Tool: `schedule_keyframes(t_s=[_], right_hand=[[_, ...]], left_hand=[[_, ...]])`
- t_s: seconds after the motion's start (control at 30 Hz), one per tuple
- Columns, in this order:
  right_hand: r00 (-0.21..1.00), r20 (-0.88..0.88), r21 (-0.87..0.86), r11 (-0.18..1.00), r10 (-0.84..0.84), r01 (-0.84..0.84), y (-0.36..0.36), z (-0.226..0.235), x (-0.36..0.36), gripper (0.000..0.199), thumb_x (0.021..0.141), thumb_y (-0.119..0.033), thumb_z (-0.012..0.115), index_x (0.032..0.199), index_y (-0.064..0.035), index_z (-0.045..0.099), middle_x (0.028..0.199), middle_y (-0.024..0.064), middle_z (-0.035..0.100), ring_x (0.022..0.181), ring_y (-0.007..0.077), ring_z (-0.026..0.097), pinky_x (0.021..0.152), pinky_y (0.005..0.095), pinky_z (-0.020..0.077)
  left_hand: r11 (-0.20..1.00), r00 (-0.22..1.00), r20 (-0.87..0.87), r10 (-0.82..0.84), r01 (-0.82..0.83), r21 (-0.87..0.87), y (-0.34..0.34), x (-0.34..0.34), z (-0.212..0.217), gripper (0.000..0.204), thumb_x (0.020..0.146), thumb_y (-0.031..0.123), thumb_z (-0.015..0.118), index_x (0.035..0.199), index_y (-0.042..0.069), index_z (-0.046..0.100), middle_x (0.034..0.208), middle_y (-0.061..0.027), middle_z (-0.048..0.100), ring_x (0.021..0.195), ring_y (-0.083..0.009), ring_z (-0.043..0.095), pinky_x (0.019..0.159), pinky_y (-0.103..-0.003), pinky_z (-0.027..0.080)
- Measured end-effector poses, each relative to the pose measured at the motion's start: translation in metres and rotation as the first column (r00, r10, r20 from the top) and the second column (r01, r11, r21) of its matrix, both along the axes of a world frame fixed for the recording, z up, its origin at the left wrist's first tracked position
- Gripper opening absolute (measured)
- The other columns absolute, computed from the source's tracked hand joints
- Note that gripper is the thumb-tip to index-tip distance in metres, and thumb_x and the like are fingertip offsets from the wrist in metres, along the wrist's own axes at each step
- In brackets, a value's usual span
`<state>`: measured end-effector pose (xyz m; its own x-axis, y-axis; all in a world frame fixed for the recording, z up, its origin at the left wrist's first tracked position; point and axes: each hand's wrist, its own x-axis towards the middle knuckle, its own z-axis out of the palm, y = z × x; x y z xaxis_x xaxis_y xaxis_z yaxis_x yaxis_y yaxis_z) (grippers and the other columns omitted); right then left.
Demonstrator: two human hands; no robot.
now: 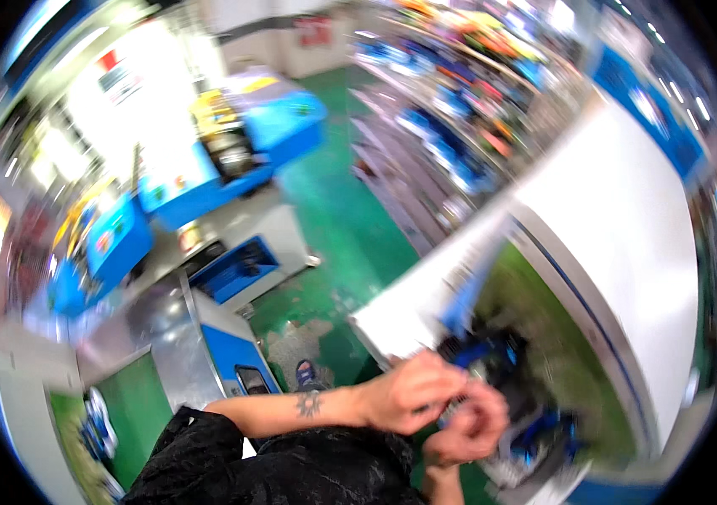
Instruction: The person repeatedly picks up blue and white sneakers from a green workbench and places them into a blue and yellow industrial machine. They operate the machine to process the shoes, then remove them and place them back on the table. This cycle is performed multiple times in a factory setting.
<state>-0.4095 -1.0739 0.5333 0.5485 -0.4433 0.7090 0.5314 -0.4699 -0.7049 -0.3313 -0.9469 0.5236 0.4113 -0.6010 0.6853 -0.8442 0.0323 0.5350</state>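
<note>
My left hand point(413, 391) reaches in from the left, its fingers curled in. Close beside it, my right hand point(470, 425) comes up from below with its fingers bent round toward the left one. The two hands meet or nearly touch. Whatever is between the fingers is too small and blurred to make out. Just past the hands lies a dark cluster of black and blue parts point(501, 349), smeared by motion. Another black and blue piece with a pale grey part point(548, 438) sits to the right of my right hand.
A large white machine housing point(619, 219) with a greenish window stands at the right. Behind it, shelves point(451, 101) carry many coloured items. Blue bins and a blue-fronted machine point(287, 126) stand at the far left, beyond a metal-topped cabinet point(165, 328). The floor point(333, 236) is green.
</note>
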Motion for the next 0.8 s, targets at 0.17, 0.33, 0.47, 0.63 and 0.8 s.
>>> schedule_keyframes(t_s=[0.17,0.33,0.47,0.63,0.8], right_hand=[[0.545,-0.146,-0.197,0.516,0.825,-0.834,0.179,0.018,0.011,0.014,0.076,0.01,0.055,0.086,0.0012,0.06,0.084,0.0131,0.069,0.079,0.027,0.067,0.08,0.0395,0.0523],[0.075,-0.783,0.133,0.284,0.618,-0.95,0.312,-0.062,0.022,0.007,0.089,0.004,0.056,0.092,0.0042,0.063,0.09,0.0095,0.069,0.084,0.0102,0.064,0.074,0.0245,0.0507],[-0.378,-0.731,0.234,-0.311,0.569,-0.921,0.485,-0.061,-0.12,0.012,0.083,-0.002,0.063,0.094,0.0026,0.064,0.087,0.0138,0.071,0.082,0.0259,0.07,0.08,0.0344,0.0539],[-0.292,-0.929,-0.038,-0.844,0.226,-0.534,0.68,-0.139,-0.185,0.037,0.089,-0.014,0.066,0.121,0.0014,0.055,0.107,0.0169,0.068,0.098,0.0235,0.068,0.083,0.0336,0.0547],[-0.455,-0.88,-0.251,-0.946,0.135,0.206,0.822,-0.123,-0.435,0.049,0.086,-0.022,0.067,0.125,0.0037,0.05,0.118,0.0246,0.059,0.112,0.0388,0.058,0.096,0.0433,0.0478]], left_hand=[[0.861,0.784,-0.384,0.487,-0.506,0.059,0.183,-0.101,-0.051,0.044,0.077,0.012,0.069,0.118,0.002,0.056,0.109,-0.0151,0.061,0.104,-0.0344,0.056,0.089,-0.042,0.046],[0.089,0.012,-0.215,0.976,-0.932,0.352,0.361,-0.25,-0.111,0.036,0.084,0.014,0.059,0.118,0.003,0.057,0.098,-0.0176,0.064,0.091,-0.0352,0.062,0.079,-0.044,0.049],[-0.708,-0.817,-0.287,0.499,-0.576,0.409,0.434,-0.485,-0.194,0.033,0.085,0.016,0.059,0.114,0.0,0.057,0.105,-0.0221,0.063,0.097,-0.041,0.06,0.085,-0.049,0.049],[-0.894,-0.959,-0.131,-0.25,0.177,0.411,0.431,-0.586,-0.321,0.04,0.087,0.017,0.06,0.121,-0.003,0.052,0.126,-0.0215,0.054,0.118,-0.0391,0.05,0.102,-0.049,0.039],[-0.692,-0.846,-0.011,-0.533,0.429,0.581,0.349,-0.628,-0.325,0.044,0.086,0.017,0.061,0.124,-0.004,0.051,0.139,-0.0171,0.046,0.13,-0.0352,0.043,0.11,-0.049,0.03]])
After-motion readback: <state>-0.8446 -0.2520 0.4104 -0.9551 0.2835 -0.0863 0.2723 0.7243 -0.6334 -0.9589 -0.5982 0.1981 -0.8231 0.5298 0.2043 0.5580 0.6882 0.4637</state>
